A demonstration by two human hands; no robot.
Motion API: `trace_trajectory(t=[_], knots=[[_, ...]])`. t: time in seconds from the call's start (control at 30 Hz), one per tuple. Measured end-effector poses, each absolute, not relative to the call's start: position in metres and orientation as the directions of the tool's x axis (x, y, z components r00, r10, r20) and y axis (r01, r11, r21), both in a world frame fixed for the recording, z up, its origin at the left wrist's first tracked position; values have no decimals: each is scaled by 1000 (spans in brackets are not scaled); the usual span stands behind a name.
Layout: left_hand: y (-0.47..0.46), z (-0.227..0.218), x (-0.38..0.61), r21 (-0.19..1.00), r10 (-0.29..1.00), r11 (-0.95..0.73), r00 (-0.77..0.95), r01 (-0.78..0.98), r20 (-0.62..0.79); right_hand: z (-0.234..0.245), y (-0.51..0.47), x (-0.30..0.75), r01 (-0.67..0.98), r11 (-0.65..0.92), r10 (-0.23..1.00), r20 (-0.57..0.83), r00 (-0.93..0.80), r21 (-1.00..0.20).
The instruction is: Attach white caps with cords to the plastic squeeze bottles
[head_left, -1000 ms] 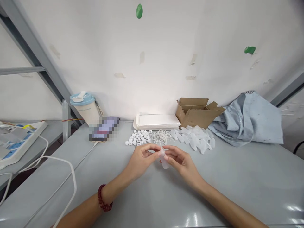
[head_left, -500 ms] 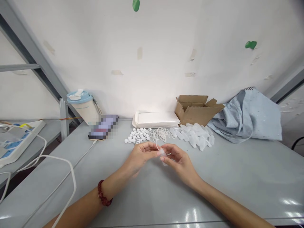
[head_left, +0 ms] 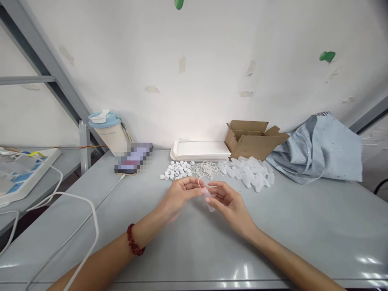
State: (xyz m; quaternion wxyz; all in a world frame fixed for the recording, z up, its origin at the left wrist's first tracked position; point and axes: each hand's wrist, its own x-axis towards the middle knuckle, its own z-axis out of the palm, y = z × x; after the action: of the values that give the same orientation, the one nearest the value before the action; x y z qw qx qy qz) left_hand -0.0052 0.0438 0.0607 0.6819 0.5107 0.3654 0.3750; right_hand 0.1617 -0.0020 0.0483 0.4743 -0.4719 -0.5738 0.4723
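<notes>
My right hand (head_left: 232,208) holds a small translucent plastic bottle (head_left: 211,207) between thumb and fingers, tilted over the table. At the bottle's top end, my left hand (head_left: 182,198) pinches with thumb and forefinger. A thin white cord (head_left: 199,182) rises from between the left fingers. Whether a cap sits under those fingertips is hidden. Just beyond the hands lie a heap of small white caps (head_left: 177,169), a tangle of white cord loops (head_left: 207,169) and a pile of translucent plastic bottles (head_left: 254,173).
A stack of white trays or boxes (head_left: 201,149) stands by the wall, with an open cardboard box (head_left: 257,143) to its right. Further right is a light blue cloth bag (head_left: 327,149). On the left are a phone (head_left: 133,159), a lidded cup (head_left: 110,135) and a white cable (head_left: 93,214).
The left fingertips have shifted over the bottle's top and now cover more of it. My right fingers have spread slightly. The whole view has moved a little.
</notes>
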Motion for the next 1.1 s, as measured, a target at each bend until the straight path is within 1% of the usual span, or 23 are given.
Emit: trace_trajectory(t=[0.13, 0.23, 0.3, 0.37, 0.4, 0.43, 0.47, 0.5, 0.53, 0.57, 0.6, 0.67, 0.73, 0.77, 0.83, 0.9, 1.0, 1.1], knots=[[47, 61, -7, 966, 882, 197, 460, -167, -100, 50, -2, 163, 81, 128, 980, 114, -166, -988], [48, 62, -8, 975, 879, 194, 461, -109, -123, 49, -2, 163, 93, 140, 980, 124, -159, -986], [48, 62, -8, 985, 882, 169, 451, -33, -136, 48, -2, 163, 112, 128, 983, 111, -144, -985], [47, 64, -9, 995, 914, 57, 396, 82, -85, 48, -2, 163, 107, 95, 990, 83, -114, -990], [45, 64, -9, 986, 936, -52, 353, 159, -7, 48, -1, 163, 95, 74, 993, 65, -95, -993], [44, 65, -10, 950, 939, -196, 325, 242, 111, 49, -1, 163, 77, 53, 996, 47, -79, -996], [42, 66, -11, 879, 909, -360, 333, 314, 253, 49, 0, 162, 54, 38, 997, 34, -67, -998], [40, 66, -11, 773, 841, -519, 379, 364, 386, 50, 0, 162, 29, 27, 998, 25, -63, -999], [38, 67, -12, 654, 751, -651, 452, 385, 482, 51, 1, 162, 3, 21, 998, 20, -67, -1000], [35, 67, -12, 543, 657, -748, 535, 381, 531, 52, 1, 162, -23, 18, 997, 19, -78, -1000], [33, 66, -12, 452, 579, -812, 606, 368, 546, 53, 2, 163, -48, 18, 995, 22, -94, -999], [30, 65, -10, 330, 495, -869, 684, 370, 536, 53, 2, 163, -84, 18, 992, 28, -123, -996], [27, 63, -8, 271, 477, -879, 705, 392, 525, 52, 3, 163, -109, 8, 988, 25, -152, -994], [27, 63, -7, 266, 482, -876, 705, 402, 520, 52, 3, 163, -121, -2, 985, 19, -171, -993], [29, 66, -10, 305, 517, -856, 706, 418, 484, 51, 3, 163, -126, -28, 978, -1, -210, -992], [35, 73, -21, 388, 569, -815, 721, 430, 395, 50, 2, 162, -103, -50, 972, -25, -232, -993], [51, 89, -48, 511, 663, -692, 729, 510, 171, 49, 1, 162, -64, -72, 971, -55, -232, -995], [64, 102, -76, 548, 734, -535, 675, 643, -77, 49, 1, 161, -39, -80, 975, -70, -210, -996]])
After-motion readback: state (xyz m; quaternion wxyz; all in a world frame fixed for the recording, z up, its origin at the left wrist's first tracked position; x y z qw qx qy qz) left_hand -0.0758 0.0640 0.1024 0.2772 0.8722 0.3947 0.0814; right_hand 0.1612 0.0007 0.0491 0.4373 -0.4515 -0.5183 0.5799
